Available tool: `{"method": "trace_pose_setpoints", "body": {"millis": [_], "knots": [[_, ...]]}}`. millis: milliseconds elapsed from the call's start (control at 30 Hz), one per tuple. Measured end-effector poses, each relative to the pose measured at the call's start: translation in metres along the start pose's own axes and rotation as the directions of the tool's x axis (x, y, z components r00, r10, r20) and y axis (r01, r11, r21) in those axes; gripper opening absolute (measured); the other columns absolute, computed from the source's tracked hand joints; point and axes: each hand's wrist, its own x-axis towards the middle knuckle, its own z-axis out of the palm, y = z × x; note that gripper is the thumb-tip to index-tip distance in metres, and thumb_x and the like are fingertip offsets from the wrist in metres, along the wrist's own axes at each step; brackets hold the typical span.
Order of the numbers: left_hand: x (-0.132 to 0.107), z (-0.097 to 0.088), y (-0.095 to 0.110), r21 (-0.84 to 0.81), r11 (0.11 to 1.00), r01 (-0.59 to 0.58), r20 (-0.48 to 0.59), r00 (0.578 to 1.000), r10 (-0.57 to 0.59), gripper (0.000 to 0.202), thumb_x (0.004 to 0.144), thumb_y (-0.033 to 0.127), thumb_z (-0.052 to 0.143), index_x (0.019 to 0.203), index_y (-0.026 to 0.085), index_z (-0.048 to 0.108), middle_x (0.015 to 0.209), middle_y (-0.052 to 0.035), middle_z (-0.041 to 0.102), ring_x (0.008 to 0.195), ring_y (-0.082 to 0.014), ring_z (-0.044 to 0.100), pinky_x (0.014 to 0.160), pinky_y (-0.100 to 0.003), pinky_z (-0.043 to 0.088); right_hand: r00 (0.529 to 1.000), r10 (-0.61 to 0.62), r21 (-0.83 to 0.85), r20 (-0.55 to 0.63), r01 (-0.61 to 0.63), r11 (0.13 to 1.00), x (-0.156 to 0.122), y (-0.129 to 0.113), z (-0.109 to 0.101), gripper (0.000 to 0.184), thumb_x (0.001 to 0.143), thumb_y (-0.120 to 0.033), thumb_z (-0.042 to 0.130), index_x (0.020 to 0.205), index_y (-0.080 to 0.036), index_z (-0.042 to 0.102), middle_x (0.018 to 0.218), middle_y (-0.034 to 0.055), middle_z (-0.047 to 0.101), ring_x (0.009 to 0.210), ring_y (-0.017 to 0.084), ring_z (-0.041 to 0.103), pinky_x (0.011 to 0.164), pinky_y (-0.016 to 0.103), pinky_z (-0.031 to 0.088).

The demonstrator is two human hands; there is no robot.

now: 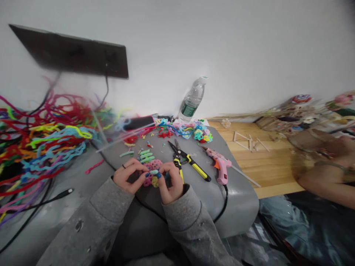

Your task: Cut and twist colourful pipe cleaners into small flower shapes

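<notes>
A: Hands?
B: We see the left hand and right hand pinching a pale-blue piece between them, over pink coils on the grey mat.
A: Obstructions?
B: We note yellow-handled cutters just beside the right hand, a pink glue gun farther right, a black cable between the sleeves.
A: Writing?
B: Bottle label, green; we cannot read it.

Held piece, seemingly fuzzy from here; bottle, glossy plastic; sleeve, matt cloth; side tabletop, smooth wood.
</notes>
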Motion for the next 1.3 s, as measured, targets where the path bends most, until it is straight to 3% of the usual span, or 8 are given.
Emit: {"method": "trace_pose_setpoints", "body": {"millis": [67,200,400,533,867,1067,1300], "knots": [[0.001,-0.001,0.001,-0.007,1.0,-0.023,0.044,0.999,0.023,0.011,0.076,0.018,0.058,0.083,0.017,0.066,0.068,-0.0019,0.06,0.056,-0.0113,0.056,0.052,-0.022,0.046,1.0,0.003,-0.005,0.001,-0.003,1.0,0.001,-0.001,0.0,0.009,0.081,-0.02,0.047,0.073,-0.019,0.051,0.068,0.0016,0.052,0.066,0.016,0.051,0.063,0.032,0.038],[0.001,-0.001,0.004,-0.011,0.999,0.036,-0.03,0.999,-0.036,0.01,0.077,0.019,0.056,0.08,0.017,0.066,0.068,-0.0021,0.059,0.058,-0.0118,0.055,0.054,-0.023,0.045,1.0,0.005,0.003,0.004,-0.005,1.0,0.002,-0.002,0.0,0.01,0.08,-0.02,0.046,0.071,-0.019,0.05,0.067,0.0014,0.052,0.065,0.016,0.051,0.063,0.032,0.038],[0.001,-0.004,-0.007,-0.028,0.998,-0.062,0.076,0.995,0.064,0.016,0.075,0.013,0.058,0.087,0.017,0.066,0.071,-0.0024,0.06,0.059,-0.012,0.057,0.054,-0.022,0.047,1.0,0.005,0.015,0.019,-0.005,1.0,0.0,-0.001,0.001,0.01,0.081,-0.02,0.045,0.072,-0.019,0.05,0.067,0.0017,0.052,0.067,0.017,0.052,0.064,0.033,0.038],[0.001,-0.005,-0.011,-0.037,0.995,-0.094,0.093,0.991,0.097,0.015,0.074,0.014,0.058,0.087,0.017,0.066,0.071,-0.0033,0.063,0.061,-0.0138,0.06,0.056,-0.024,0.048,0.999,0.002,0.025,0.039,-0.003,1.0,0.0,-0.001,0.0,0.01,0.08,-0.02,0.046,0.072,-0.019,0.05,0.067,0.0018,0.053,0.067,0.017,0.053,0.065,0.033,0.038],[0.002,-0.003,-0.007,-0.07,0.993,-0.099,0.089,0.99,0.105,0.009,0.075,0.011,0.057,0.081,0.016,0.062,0.071,-0.0032,0.061,0.064,-0.0141,0.059,0.059,-0.025,0.049,0.999,0.015,0.053,0.052,-0.018,0.998,0.001,-0.002,-0.001,0.009,0.079,-0.019,0.046,0.07,-0.019,0.05,0.067,0.0023,0.054,0.068,0.017,0.053,0.066,0.034,0.038],[0.002,0.001,0.002,-0.098,0.995,-0.035,0.013,0.999,0.036,0.007,0.077,0.015,0.056,0.077,0.016,0.063,0.069,-0.0036,0.061,0.063,-0.0146,0.058,0.059,-0.026,0.048,0.997,0.016,0.079,0.073,-0.022,0.997,0.0,-0.001,0.0,0.009,0.078,-0.018,0.046,0.07,-0.019,0.049,0.067,0.0022,0.054,0.069,0.018,0.053,0.068,0.035,0.039],[0.003,0.001,0.003,-0.141,0.989,-0.05,0.027,0.998,0.054,0.006,0.075,0.014,0.056,0.075,0.017,0.061,0.066,-0.0028,0.06,0.059,-0.0137,0.056,0.057,-0.025,0.047,0.998,0.018,0.088,0.064,-0.024,0.996,-0.001,0.001,0.001,0.007,0.077,-0.018,0.047,0.07,-0.019,0.049,0.068,0.0022,0.054,0.07,0.018,0.053,0.068,0.035,0.04]]}}
